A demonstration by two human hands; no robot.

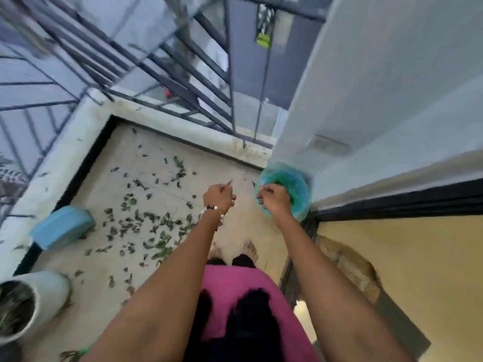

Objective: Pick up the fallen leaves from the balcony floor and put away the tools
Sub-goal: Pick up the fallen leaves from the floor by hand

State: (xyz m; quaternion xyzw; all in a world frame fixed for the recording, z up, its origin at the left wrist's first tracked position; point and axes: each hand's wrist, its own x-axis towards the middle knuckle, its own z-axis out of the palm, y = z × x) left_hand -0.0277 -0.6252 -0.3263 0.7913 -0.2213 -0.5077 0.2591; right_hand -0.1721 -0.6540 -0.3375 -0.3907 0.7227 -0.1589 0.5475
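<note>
Fallen green and brown leaves [146,220] lie scattered over the beige balcony floor, thickest left of my feet. My left hand [219,198], with a bead bracelet at the wrist, is curled into a fist above the floor. A thin leaf sliver shows at its knuckles, and I cannot tell whether the hand holds it. My right hand [274,202] is curled at the near rim of a round green-blue plastic bag or bin [294,188] by the wall corner and seems to grip its edge. A blue dustpan [62,227] lies at the left kerb.
A white plant pot [44,296] stands at the lower left. A raised kerb [86,142] with dark metal railings bounds the floor on the left and far sides. A grey wall [379,100] and a black-framed doorway [392,205] close the right side. My bare feet [249,250] stand mid-floor.
</note>
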